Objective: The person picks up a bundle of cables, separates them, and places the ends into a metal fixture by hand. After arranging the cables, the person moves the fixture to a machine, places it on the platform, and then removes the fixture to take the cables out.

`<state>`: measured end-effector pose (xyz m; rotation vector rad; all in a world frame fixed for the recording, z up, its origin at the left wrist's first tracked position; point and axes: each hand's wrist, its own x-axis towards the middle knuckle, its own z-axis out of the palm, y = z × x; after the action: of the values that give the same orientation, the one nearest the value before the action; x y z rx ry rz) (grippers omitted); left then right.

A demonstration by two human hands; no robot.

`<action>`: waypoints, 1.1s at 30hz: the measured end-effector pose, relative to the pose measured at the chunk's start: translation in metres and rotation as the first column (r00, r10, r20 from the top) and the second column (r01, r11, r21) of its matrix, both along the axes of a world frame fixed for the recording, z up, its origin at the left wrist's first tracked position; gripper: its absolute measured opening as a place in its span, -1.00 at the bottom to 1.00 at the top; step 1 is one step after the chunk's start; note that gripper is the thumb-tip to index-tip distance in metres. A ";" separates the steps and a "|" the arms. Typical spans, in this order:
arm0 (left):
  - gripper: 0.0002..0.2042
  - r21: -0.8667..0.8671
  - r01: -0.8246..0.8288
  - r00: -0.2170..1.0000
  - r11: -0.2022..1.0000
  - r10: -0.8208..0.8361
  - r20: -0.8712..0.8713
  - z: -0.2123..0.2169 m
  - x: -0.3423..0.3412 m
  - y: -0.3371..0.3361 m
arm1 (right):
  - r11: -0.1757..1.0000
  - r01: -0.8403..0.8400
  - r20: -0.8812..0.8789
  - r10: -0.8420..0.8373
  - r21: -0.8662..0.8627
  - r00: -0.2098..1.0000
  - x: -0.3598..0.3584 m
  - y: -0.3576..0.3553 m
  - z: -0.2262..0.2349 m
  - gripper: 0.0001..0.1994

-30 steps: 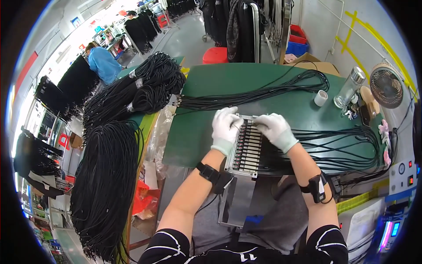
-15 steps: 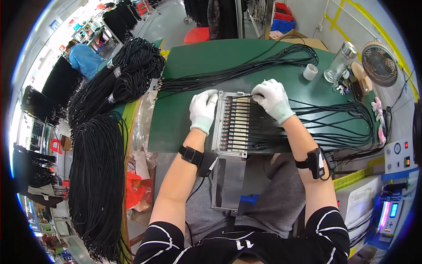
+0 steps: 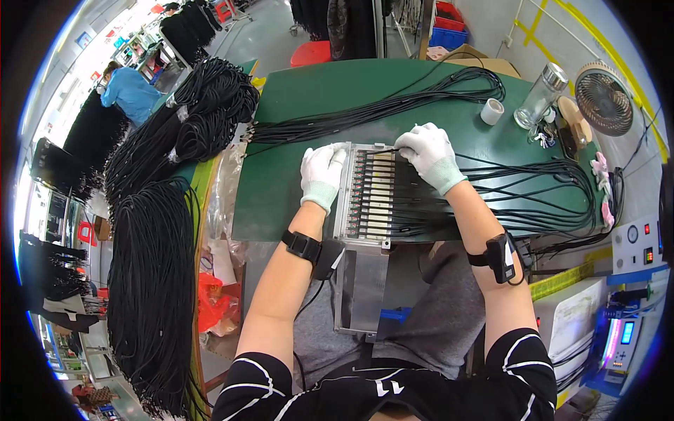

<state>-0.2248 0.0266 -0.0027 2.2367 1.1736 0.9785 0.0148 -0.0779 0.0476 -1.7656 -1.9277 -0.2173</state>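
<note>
A metal fixture [image 3: 344,203] lies at the table's near edge, its slots filled with a row of black cable ends [image 3: 359,189]. My left hand [image 3: 323,174], in a white glove, is closed at the fixture's upper left corner, fingers against its side rail. At the far right end of the row, my gloved right hand [image 3: 428,154] pinches a black cable [image 3: 387,151] with thumb and fingertips. The end of that cable reaches into the topmost slot; my fingers partly hide it. From the fixture's right side the other cables [image 3: 519,172] run across the green table.
Looped black cables [image 3: 421,98] lie along the table's far side. A big cable bundle [image 3: 151,274] hangs at the left. On the right stand a tape roll [image 3: 492,111], a glass bottle [image 3: 542,97] and a fan [image 3: 604,98]. A person in blue [image 3: 132,91] works far left.
My right hand has shifted slightly left and up with the cable, bringing it closer to the slots. The left hand stays at the fixture's corner. The whole view has moved slightly.
</note>
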 end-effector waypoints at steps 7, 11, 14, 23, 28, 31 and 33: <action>-0.76 0.025 -0.018 1.000 1.000 0.018 -0.004 0.000 0.002 0.000 | 0.990 -0.033 0.112 0.049 -0.136 0.992 -0.016 -0.003 -0.003 -0.77; -0.75 -0.023 -0.002 1.000 1.000 0.002 -0.029 0.008 0.001 -0.004 | 1.000 -0.006 0.334 0.001 0.012 0.943 -0.037 -0.012 0.000 -0.71; -0.74 -0.008 0.090 0.996 0.996 -0.090 -0.013 0.009 -0.002 -0.005 | 0.999 -0.035 0.337 0.040 -0.022 0.941 -0.035 -0.015 0.004 -0.63; -0.75 -0.308 0.305 0.930 0.901 -0.212 0.301 -0.004 -0.050 -0.016 | 0.802 -0.584 0.016 0.590 -0.126 0.807 -0.081 -0.121 0.020 -0.52; -0.76 -0.201 0.286 0.944 0.937 -0.240 0.226 0.001 -0.052 -0.012 | 0.739 -0.657 0.085 0.672 -0.147 0.736 -0.137 -0.178 -0.025 -0.51; -0.76 -0.162 0.281 0.943 0.946 -0.242 0.228 -0.005 -0.049 -0.011 | 0.743 -0.655 0.109 0.668 -0.136 0.736 -0.146 -0.185 -0.041 -0.54; -0.77 -0.151 0.259 0.960 0.954 -0.236 0.153 -0.005 -0.043 -0.015 | 0.670 -0.742 0.071 0.742 -0.026 0.667 -0.139 -0.186 -0.034 -0.54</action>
<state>-0.2673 0.0118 -0.0072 2.0865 0.8583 0.8757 -0.1237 -0.2637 0.0138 -0.8251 -2.5221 0.0132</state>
